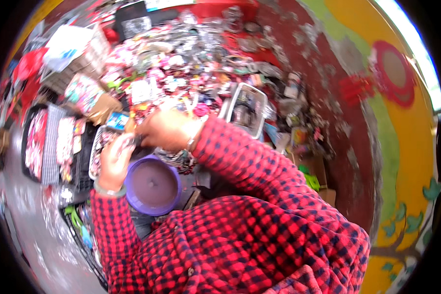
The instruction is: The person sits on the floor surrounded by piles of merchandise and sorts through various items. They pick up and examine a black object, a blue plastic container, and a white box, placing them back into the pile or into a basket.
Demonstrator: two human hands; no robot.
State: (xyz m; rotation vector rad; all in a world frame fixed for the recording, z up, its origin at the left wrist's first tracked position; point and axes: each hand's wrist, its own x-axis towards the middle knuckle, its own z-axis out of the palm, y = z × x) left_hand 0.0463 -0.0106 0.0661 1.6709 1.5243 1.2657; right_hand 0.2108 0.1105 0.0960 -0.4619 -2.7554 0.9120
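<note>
Clock centre: the basin (153, 186). The left hand (113, 160) is at 10 o'clock, the right hand (166, 129) at 12; a blurred small item (136, 140) is between them. A tray (92, 157) of small pieces lies at 10, beyond the left hand. A goods pile (181, 68) spreads at 12 to 1. A filled bin (262, 118) adjoins it at 2; a box (94, 55) stands at 11.
</note>
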